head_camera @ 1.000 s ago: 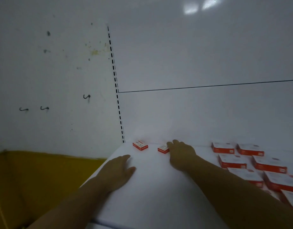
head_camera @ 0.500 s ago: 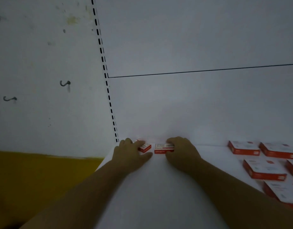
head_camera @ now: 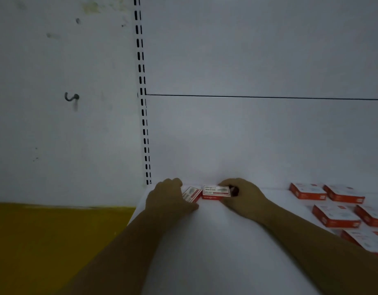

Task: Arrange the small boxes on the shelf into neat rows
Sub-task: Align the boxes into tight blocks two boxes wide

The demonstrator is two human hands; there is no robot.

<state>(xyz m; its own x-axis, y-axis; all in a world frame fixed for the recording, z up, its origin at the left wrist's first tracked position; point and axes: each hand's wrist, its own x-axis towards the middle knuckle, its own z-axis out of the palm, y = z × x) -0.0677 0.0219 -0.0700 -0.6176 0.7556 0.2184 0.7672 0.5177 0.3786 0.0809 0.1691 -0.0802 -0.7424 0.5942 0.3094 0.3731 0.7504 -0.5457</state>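
While both bare forearms reached across the plain white shelf board [head_camera: 215,252], the hands met at its far left corner, against the white back panel [head_camera: 247,135]. The left hand [head_camera: 169,196] lay curled over a small red-and-white cardboard box [head_camera: 192,194], fingers pressed on its left end, grasping it; that box sat skewed, its right end touching the neighbouring box. The right hand [head_camera: 241,196] gripped the right end of a second small red-and-white cardboard box [head_camera: 216,192], which lay square to the shelf edge. Its white top label bore a brand word beginning "wengu" and a line reading roughly "24/6"; the rest was too blurred to read, as was all print on the skewed box. Well apart, at the right end of the shelf, larger red boxes with white tops [head_camera: 335,216] lay flat in two loose rows; their print was unreadable. A white slotted upright strip [head_camera: 142,103] ran down to the shelf corner. Left of it, a dark metal hook [head_camera: 71,97] stuck out of the stained white wall [head_camera: 56,145], above a yellow band [head_camera: 45,241].
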